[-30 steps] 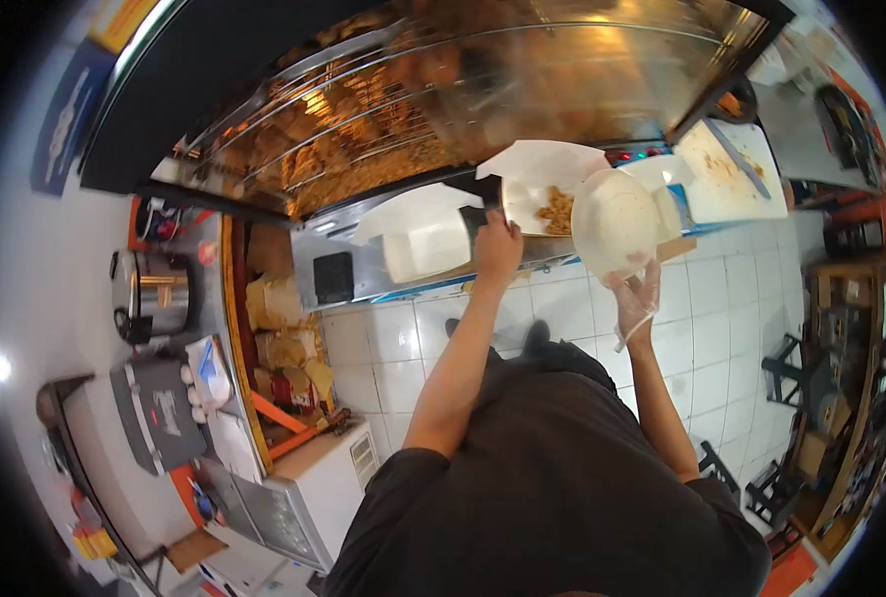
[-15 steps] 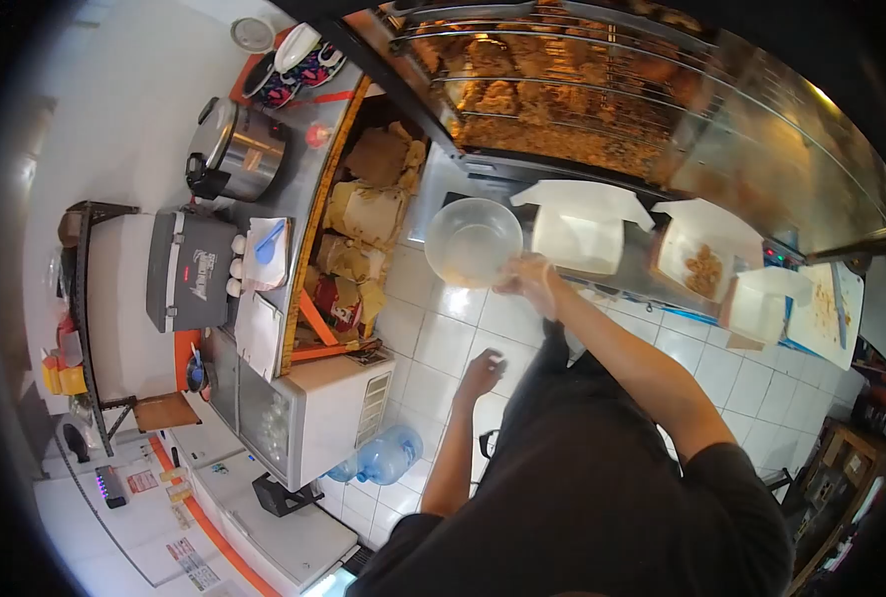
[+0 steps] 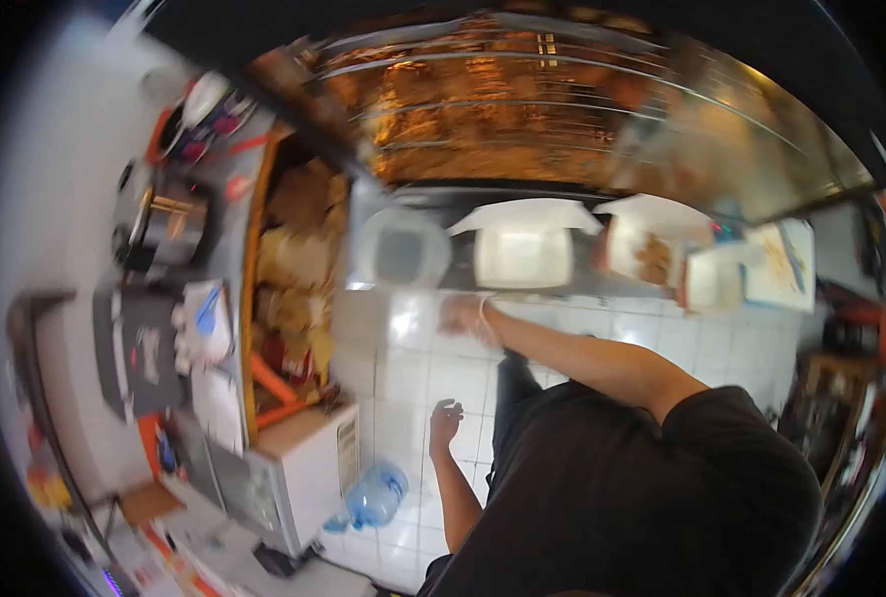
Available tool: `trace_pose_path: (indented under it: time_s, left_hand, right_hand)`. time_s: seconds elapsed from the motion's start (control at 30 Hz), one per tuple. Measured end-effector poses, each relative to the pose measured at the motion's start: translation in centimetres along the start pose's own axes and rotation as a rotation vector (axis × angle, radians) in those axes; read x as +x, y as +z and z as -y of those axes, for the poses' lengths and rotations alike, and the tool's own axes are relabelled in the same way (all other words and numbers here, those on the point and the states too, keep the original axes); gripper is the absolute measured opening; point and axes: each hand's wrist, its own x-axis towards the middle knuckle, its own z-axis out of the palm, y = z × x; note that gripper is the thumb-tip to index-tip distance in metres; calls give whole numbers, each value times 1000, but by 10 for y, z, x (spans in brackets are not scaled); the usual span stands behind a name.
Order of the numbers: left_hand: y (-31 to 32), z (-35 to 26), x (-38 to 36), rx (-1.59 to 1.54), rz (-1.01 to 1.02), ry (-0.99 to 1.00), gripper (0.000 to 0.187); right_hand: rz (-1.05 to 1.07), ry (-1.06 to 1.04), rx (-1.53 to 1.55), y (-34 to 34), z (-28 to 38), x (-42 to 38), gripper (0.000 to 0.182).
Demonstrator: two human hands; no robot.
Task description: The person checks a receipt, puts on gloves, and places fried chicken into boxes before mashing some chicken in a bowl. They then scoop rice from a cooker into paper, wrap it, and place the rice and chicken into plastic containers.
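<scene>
My right hand (image 3: pixel 463 316), with a band at the wrist, is blurred over the tiled floor just in front of the counter. A translucent plastic bowl (image 3: pixel 403 249) stands on the counter, up and left of that hand and apart from it. My left hand (image 3: pixel 447 423) hangs lower, over the floor, with loosely bent fingers and nothing in it. On the counter right of the bowl stands an open white takeaway box (image 3: pixel 522 257). Farther right, another open box (image 3: pixel 617 244) holds brown food pieces (image 3: pixel 653 259).
A glass-fronted cabinet with racks (image 3: pixel 502 99) glows above the counter. A smaller white box (image 3: pixel 713 279) and a white cutting board (image 3: pixel 776 261) lie at the right. To the left are a shelf of crumpled paper (image 3: pixel 294 244), a cooler box (image 3: pixel 144 353) and a blue water jug (image 3: pixel 375 496) on the floor.
My right hand has come away from the bowl's rim and drawn back toward me. The bowl now stands on the counter by itself. The whole view has shifted and blurred.
</scene>
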Motion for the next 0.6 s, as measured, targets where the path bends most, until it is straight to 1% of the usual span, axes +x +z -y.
trace_pose_path:
  time_s: [0.07,0.1,0.13,0.2,0.23,0.27,0.3,0.33,0.37,0.4,0.43,0.47,0.5,0.53,0.57,0.6]
  left_hand:
    - [20,-24,14,69,88,-8,34]
    - [30,-22,30,107,143,71,35]
    - [38,-31,40,145,192,116,35]
    - [58,-56,61,150,258,77,35]
    - [63,-60,62,141,274,88,35]
    - [68,-70,64,129,288,103,35]
    - [72,-74,63,97,267,33,34]
    - [97,-96,68,92,255,-21,33]
    - [110,-98,68,62,239,-57,33]
    - [128,-97,64,24,219,-97,33]
    - [135,-86,60,-44,203,-108,33]
    - [166,-76,58,-136,200,-116,33]
    - [201,-55,73,-299,281,-290,38]
    - [206,-33,76,-428,337,-484,44]
    - [218,-30,25,-314,371,-158,36]
    - [246,-35,-11,-173,359,-82,36]
  right_hand:
    - [283,-12,-163,-28,12,-76,25]
    - [431,-211,-93,-58,11,-115,36]
    - [246,2,-487,-92,12,-119,46]
    - [247,48,-591,-119,75,-224,41]
    - [197,7,-583,-123,101,-283,40]
    - [186,-56,-493,-137,124,-335,39]
    - [127,-137,-516,-151,149,-383,35]
    - [56,-430,-316,-211,174,-455,28]
    - [-138,-532,-503,-238,191,-484,22]
    - [-341,-556,-435,-260,207,-511,20]
    - [-394,-717,-370,-292,222,-523,22]
    - [-502,-749,-388,-328,241,-534,25]
    - [-569,-780,-366,-376,259,-534,26]
    - [-701,-858,-398,-440,273,-524,25]
    - [-766,-927,-309,-482,286,-521,23]
    - [-940,-872,-317,-510,301,-520,22]
